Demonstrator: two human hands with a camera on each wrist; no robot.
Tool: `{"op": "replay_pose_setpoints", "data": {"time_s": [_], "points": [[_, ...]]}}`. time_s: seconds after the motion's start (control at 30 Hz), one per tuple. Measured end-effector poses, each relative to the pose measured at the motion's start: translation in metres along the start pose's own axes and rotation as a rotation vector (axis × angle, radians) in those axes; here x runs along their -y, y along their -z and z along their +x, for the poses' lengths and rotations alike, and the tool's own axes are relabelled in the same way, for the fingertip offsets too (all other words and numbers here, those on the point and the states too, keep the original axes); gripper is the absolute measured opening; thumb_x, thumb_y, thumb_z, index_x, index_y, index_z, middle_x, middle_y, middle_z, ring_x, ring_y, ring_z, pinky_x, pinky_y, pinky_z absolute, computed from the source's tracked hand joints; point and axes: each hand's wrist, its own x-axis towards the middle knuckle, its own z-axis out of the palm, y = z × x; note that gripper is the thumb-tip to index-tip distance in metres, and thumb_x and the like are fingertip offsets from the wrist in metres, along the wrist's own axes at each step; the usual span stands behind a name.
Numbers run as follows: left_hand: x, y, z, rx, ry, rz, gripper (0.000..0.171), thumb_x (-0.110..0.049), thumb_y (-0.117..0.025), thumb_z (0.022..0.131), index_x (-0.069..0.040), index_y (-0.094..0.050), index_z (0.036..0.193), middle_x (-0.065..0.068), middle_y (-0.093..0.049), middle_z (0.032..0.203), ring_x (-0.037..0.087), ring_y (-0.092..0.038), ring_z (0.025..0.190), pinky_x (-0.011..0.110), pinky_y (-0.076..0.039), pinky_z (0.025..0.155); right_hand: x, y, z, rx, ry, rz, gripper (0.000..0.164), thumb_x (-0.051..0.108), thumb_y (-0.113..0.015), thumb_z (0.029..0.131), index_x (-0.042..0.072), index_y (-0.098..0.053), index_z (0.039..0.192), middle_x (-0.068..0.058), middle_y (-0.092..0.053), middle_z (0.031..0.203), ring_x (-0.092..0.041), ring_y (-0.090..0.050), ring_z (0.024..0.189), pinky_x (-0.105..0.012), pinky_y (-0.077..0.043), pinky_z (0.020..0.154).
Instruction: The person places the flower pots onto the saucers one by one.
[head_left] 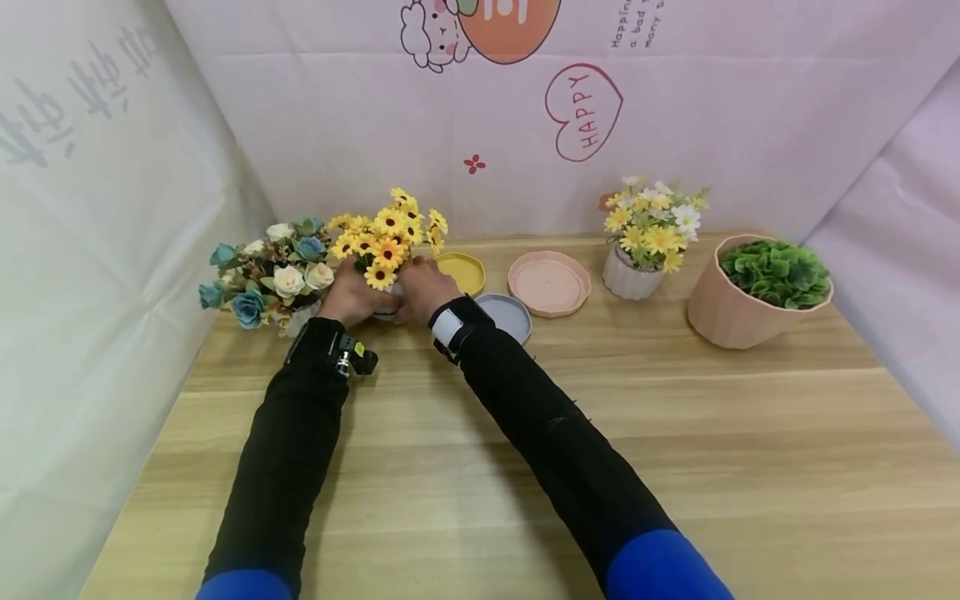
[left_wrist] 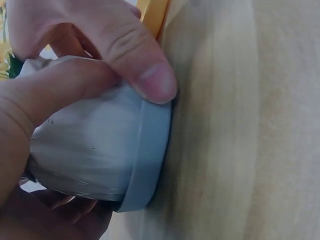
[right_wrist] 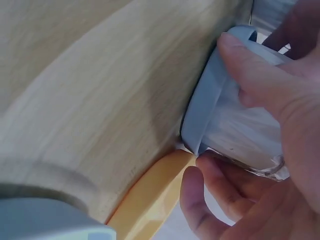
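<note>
Yellow daisy-like flowers (head_left: 390, 223) rise from a whitish pot (left_wrist: 95, 140) at the back left of the table. My left hand (head_left: 351, 293) grips this pot, thumb on the near side and fingers round the other. Under the pot is a blue-grey saucer (left_wrist: 150, 155), its rim round the pot's base and close on the wood. My right hand (head_left: 426, 283) holds the saucer, with the thumb on its rim and the fingers at its far edge in the right wrist view. In the head view both hands hide most of the pot.
Blue and cream roses (head_left: 288, 279) stand at the left. To the right are a yellow saucer (head_left: 467, 273), a grey-blue saucer (head_left: 506, 317) and a pink saucer (head_left: 550, 283). Farther right stand a white-and-yellow flower pot (head_left: 632, 275) and a pink planter (head_left: 723, 312) with green leaves.
</note>
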Motion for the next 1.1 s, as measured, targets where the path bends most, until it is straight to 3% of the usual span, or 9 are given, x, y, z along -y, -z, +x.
{"op": "replay_pose_setpoints", "data": {"time_s": [0.1, 0.23, 0.27, 0.33, 0.47, 0.57, 0.83, 0.97, 1.1], "points": [[0.005, -0.001, 0.000, -0.022, -0.037, 0.017, 0.123, -0.023, -0.083, 0.092, 0.003, 0.012, 0.166, 0.036, -0.010, 0.172, 0.048, -0.016, 0.161, 0.057, -0.026, 0.132, -0.001, 0.002, 0.000, 0.018, -0.001, 0.053, 0.071, 0.042, -0.090, 0.085, 0.009, -0.058, 0.139, -0.014, -0.053, 0.150, -0.030, -0.055, 0.134, -0.044, -0.060, 0.101], [0.007, -0.001, -0.005, -0.052, -0.081, 0.067, 0.122, -0.028, -0.081, 0.094, 0.003, 0.012, 0.166, 0.035, -0.005, 0.173, 0.047, -0.017, 0.162, 0.056, -0.028, 0.132, -0.004, 0.005, -0.003, 0.020, -0.001, 0.131, 0.110, 0.044, -0.089, 0.084, 0.001, -0.028, 0.164, -0.020, -0.044, 0.161, -0.037, -0.048, 0.145, -0.046, -0.058, 0.105], [0.007, -0.001, -0.007, -0.056, -0.092, 0.064, 0.122, -0.028, -0.081, 0.094, 0.003, 0.013, 0.166, 0.036, -0.006, 0.172, 0.047, -0.018, 0.161, 0.056, -0.028, 0.131, -0.006, 0.007, -0.004, 0.018, 0.000, 0.130, 0.106, 0.045, -0.089, 0.084, 0.000, -0.033, 0.163, -0.020, -0.040, 0.165, -0.039, -0.045, 0.148, -0.047, -0.057, 0.106], [0.008, 0.000, -0.012, -0.060, -0.116, 0.068, 0.124, -0.030, -0.082, 0.094, 0.001, 0.015, 0.166, 0.034, -0.007, 0.173, 0.045, -0.018, 0.162, 0.056, -0.026, 0.132, -0.009, 0.010, -0.007, 0.002, -0.002, 0.116, 0.116, 0.048, -0.089, 0.083, 0.000, -0.024, 0.166, -0.020, -0.035, 0.169, -0.042, -0.039, 0.153, -0.050, -0.055, 0.110], [0.012, 0.002, -0.024, -0.053, -0.179, 0.071, 0.127, -0.031, -0.083, 0.093, -0.004, 0.016, 0.167, 0.028, -0.010, 0.175, 0.042, -0.019, 0.163, 0.056, -0.023, 0.134, -0.021, 0.018, -0.011, -0.022, -0.015, 0.023, 0.104, 0.056, -0.087, 0.081, 0.005, -0.042, 0.160, -0.021, -0.032, 0.171, -0.043, -0.034, 0.156, -0.057, -0.048, 0.118], [0.017, 0.003, -0.036, -0.046, -0.210, 0.107, 0.125, -0.033, -0.084, 0.092, -0.007, 0.013, 0.168, 0.026, -0.009, 0.176, 0.042, -0.016, 0.164, 0.058, -0.019, 0.134, -0.034, 0.019, -0.012, -0.033, -0.053, -0.014, 0.105, 0.058, -0.087, 0.081, 0.001, -0.042, 0.157, -0.024, -0.035, 0.167, -0.043, -0.035, 0.154, -0.056, -0.045, 0.121], [0.030, 0.007, -0.083, 0.023, -0.131, 0.183, 0.123, -0.042, -0.081, 0.093, -0.012, 0.010, 0.170, 0.029, -0.012, 0.175, 0.047, -0.020, 0.161, 0.064, -0.022, 0.131, -0.074, 0.014, -0.007, 0.028, -0.148, 0.058, 0.121, 0.060, -0.084, 0.082, -0.008, -0.024, 0.161, -0.030, -0.029, 0.165, -0.044, -0.035, 0.152, -0.048, -0.046, 0.121], [0.041, 0.015, -0.106, 0.032, -0.096, 0.169, 0.112, -0.038, -0.079, 0.095, -0.001, -0.002, 0.168, 0.033, -0.025, 0.169, 0.049, -0.028, 0.157, 0.064, -0.025, 0.130, -0.084, 0.012, -0.006, 0.051, -0.145, 0.112, 0.115, 0.061, -0.082, 0.083, -0.009, -0.029, 0.158, -0.030, -0.036, 0.158, -0.041, -0.042, 0.145, -0.047, -0.047, 0.119], [0.055, 0.027, -0.118, -0.015, -0.051, 0.190, 0.094, -0.038, -0.075, 0.097, 0.011, -0.023, 0.159, 0.037, -0.038, 0.157, 0.051, -0.040, 0.146, 0.063, -0.037, 0.123, -0.088, 0.012, -0.007, 0.057, -0.156, 0.146, 0.114, 0.060, -0.081, 0.084, -0.006, -0.026, 0.160, -0.028, -0.035, 0.160, -0.040, -0.042, 0.145, -0.048, -0.047, 0.119]]}}
